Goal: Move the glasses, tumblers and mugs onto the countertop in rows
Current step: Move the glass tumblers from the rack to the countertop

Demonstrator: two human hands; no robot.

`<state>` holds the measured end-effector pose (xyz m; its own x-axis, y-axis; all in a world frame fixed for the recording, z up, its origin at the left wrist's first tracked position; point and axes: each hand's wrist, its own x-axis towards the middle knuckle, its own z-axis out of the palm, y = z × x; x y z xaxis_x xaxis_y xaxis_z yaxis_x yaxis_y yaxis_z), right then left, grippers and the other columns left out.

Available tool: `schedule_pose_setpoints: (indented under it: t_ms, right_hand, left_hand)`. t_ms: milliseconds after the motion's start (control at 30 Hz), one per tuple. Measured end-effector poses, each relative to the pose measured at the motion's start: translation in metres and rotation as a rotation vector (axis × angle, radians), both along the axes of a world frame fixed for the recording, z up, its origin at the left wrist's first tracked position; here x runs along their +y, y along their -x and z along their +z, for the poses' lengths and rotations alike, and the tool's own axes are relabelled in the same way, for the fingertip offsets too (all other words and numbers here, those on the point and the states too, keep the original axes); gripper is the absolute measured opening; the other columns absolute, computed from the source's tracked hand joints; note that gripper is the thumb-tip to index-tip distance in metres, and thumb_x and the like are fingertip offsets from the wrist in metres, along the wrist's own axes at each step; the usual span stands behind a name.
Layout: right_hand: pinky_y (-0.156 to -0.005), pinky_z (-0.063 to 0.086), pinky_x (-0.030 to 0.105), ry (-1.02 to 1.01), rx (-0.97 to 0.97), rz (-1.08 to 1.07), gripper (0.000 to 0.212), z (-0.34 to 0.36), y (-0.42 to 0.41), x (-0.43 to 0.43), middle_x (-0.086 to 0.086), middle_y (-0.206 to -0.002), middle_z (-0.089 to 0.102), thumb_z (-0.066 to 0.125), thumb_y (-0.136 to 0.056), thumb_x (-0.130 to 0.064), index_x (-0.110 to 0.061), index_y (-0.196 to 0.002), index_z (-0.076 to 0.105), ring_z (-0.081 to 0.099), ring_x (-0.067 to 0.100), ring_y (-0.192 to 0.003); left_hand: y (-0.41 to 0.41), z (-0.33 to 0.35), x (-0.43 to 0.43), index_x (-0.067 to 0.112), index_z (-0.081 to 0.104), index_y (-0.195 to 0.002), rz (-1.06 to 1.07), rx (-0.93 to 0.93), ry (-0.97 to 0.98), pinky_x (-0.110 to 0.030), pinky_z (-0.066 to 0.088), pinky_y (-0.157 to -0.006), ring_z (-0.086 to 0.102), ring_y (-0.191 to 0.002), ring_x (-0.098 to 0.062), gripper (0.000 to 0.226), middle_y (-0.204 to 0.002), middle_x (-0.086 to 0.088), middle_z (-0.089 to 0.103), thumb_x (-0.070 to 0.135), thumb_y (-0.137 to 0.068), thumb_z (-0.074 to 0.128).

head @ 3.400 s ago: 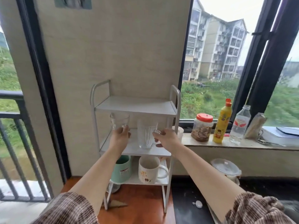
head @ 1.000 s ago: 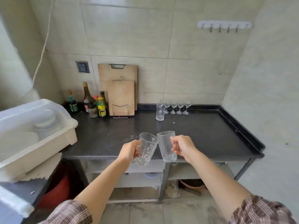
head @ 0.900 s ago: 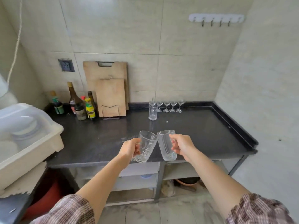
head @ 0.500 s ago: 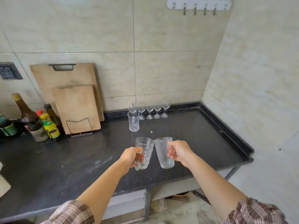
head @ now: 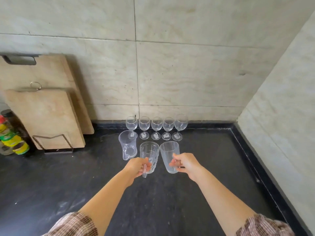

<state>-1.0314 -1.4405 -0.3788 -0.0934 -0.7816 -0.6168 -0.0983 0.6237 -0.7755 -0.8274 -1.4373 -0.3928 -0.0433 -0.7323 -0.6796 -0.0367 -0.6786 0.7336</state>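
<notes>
My left hand grips the handle of a clear patterned glass mug. My right hand grips the handle of a taller ribbed glass mug. Both mugs are upright, side by side, low over the black countertop; whether they touch it I cannot tell. To the left of them stands another clear glass mug. Behind, against the wall, is a row of several wine glasses.
Two wooden cutting boards lean on the tiled wall at the left in a wire stand. Sauce bottles and jars crowd the far left edge. A raised black rim borders the counter on the right, next to the side wall.
I have carried both mugs from the white shelf rack by the window to the counter. In the last half second they moved forward and down, beside the standing mug.
</notes>
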Motion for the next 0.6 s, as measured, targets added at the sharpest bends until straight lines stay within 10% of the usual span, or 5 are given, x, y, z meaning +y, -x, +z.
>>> schedule_pose_setpoints:
  t_ms: [167,433,600]
  right_hand:
    - [-0.072,0.053,0.027,-0.021,-0.003,0.029,0.033,-0.021,0.002,-0.044,0.014,-0.1,0.071,0.057,-0.095,-0.022,-0.002,-0.068,0.064,0.067,0.019,-0.09]
    - [-0.073,0.049,0.022,-0.078,-0.082,-0.023,0.032,-0.051,-0.017,-0.07,0.004,-0.093,0.067,0.055,-0.097,-0.021,0.003,-0.083,0.069,0.059,0.014,-0.088]
    - [-0.105,0.042,0.038,-0.093,-0.122,-0.016,0.029,-0.065,-0.023,-0.066,0.011,-0.118,0.065,0.054,-0.097,-0.023,0.001,-0.105,0.068,0.057,0.021,-0.109]
  left_hand:
    - [0.009,-0.017,-0.028,0.007,0.067,-0.086,0.029,-0.052,-0.008,-0.035,0.044,-0.103,0.06,-0.1,-0.021,0.019,-0.098,-0.008,0.067,0.017,-0.093,0.052]
    - [0.011,-0.033,-0.056,0.008,0.052,-0.073,0.024,-0.153,0.013,-0.034,0.04,-0.095,0.045,-0.089,-0.023,0.02,-0.091,-0.01,0.054,-0.001,-0.087,0.04]
    - [0.011,-0.044,-0.052,0.012,0.058,-0.061,0.05,-0.14,0.064,-0.046,0.036,-0.11,0.053,-0.096,-0.022,0.033,-0.089,-0.02,0.061,0.005,-0.09,0.044]
